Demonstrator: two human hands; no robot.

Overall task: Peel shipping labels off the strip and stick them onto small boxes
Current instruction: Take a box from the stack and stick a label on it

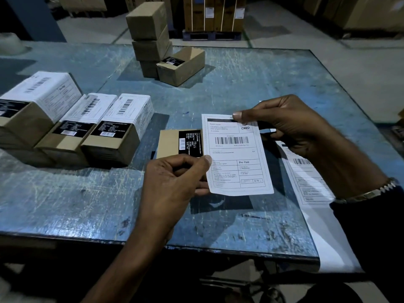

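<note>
label (237, 154): white, black barcode and grid lines. boxes (109, 143): brown cardboard, black stickers. table (251, 84): scuffed blue, white scratches.

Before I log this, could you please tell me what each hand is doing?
Left hand: pinching the label's left edge.
Right hand: pinching its top edge.

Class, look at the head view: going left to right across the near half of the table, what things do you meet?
Three labelled boxes → bare box → left hand → loose label → right hand → label strip.
</note>
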